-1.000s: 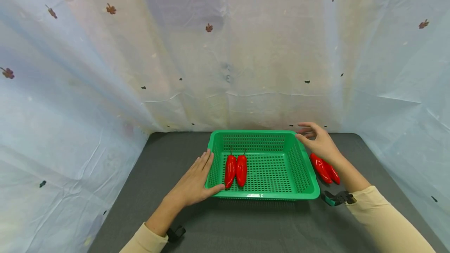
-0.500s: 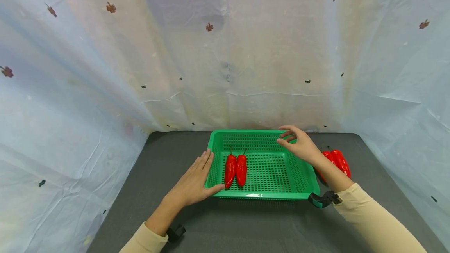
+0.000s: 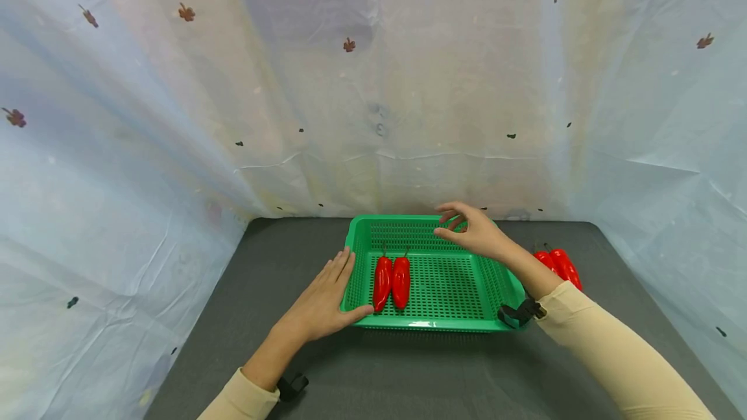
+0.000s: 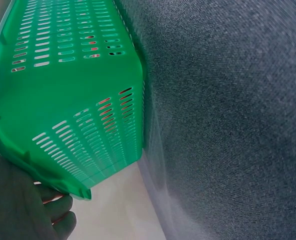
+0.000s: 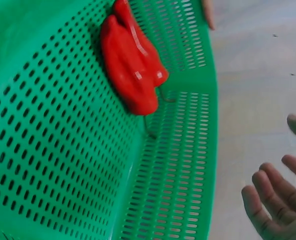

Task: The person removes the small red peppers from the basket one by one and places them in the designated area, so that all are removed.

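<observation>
Two glossy red chili peppers (image 3: pixel 391 282) lie side by side in the left part of a green plastic basket (image 3: pixel 432 325), stems pointing away from me. My left hand (image 3: pixel 320 297) rests on the basket's left rim, fingers stretched along it and thumb at the front corner. In the left wrist view, fingertips (image 4: pixel 61 214) show beside the rim (image 4: pixel 38 177). Above the basket's back right part hovers my right hand (image 3: pixel 475 232), holding nothing, its fingers loosely bent and thumb apart. The right wrist view also shows this hand (image 5: pixel 280 200) with bare fingers.
More red peppers (image 3: pixel 563 268) lie on the dark grey table (image 3: pixel 432 374) right of the basket, partly covered by my right forearm. A pale plastic sheet (image 3: pixel 379 96) with leaf prints hangs behind the table and along both sides.
My right hand has moved left from the basket's right rim to above its back right part, uncovering more of the peppers on the right. The left hand and the basket stay put.
</observation>
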A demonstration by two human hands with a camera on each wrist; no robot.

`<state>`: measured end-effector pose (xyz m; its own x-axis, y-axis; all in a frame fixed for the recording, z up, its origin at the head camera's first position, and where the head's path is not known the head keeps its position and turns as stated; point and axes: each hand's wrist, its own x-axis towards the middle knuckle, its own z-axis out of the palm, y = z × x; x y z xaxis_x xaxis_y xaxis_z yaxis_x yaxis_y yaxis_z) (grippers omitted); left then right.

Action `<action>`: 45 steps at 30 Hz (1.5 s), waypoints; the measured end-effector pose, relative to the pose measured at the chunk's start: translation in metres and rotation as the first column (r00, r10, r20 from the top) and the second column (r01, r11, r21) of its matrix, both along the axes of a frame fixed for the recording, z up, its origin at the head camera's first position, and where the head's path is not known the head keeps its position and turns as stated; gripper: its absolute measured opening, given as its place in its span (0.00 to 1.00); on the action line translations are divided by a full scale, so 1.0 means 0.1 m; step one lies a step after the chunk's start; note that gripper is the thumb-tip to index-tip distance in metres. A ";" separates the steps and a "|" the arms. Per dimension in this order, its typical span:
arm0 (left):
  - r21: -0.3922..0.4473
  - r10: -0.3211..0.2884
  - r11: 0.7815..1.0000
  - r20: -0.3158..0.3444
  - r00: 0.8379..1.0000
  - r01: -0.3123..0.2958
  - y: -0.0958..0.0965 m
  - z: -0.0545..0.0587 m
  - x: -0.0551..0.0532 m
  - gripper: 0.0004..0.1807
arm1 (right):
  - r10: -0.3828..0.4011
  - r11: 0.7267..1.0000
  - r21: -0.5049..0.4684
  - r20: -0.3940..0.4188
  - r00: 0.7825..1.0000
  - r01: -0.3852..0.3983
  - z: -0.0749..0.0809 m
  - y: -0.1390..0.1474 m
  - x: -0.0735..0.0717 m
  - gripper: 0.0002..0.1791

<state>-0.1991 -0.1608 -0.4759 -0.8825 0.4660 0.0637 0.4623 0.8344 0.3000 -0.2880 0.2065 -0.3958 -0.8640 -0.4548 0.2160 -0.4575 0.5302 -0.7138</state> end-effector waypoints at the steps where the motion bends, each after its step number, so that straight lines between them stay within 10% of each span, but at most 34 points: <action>1: 0.002 0.000 1.000 0.002 1.000 0.000 0.00 0.00 0.00 0.64 | 0.011 1.000 0.004 0.002 1.000 -0.011 -0.01 -0.02 -0.03 0.29; 14: -0.011 0.005 1.000 0.008 1.000 -0.005 0.01 0.00 -0.01 0.65 | 0.120 0.982 0.130 0.126 0.985 -0.136 -0.23 -0.25 -0.30 0.33; 36: -0.005 0.000 1.000 -0.002 1.000 0.000 0.00 -0.02 -0.01 0.64 | 0.081 0.938 0.290 0.347 0.934 -0.189 -0.49 -0.62 -0.27 0.37; 45: 0.007 -0.005 1.000 -0.008 1.000 0.005 0.00 -0.01 -0.01 0.63 | 0.091 0.946 0.226 0.499 0.862 -0.231 -0.55 -0.66 -0.29 0.38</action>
<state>-0.2000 -0.1606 -0.4765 -0.8797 0.4698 0.0740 0.4686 0.8299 0.3026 -0.3172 0.1404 -0.4505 -0.7372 -0.5759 -0.3535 -0.1937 0.6813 -0.7059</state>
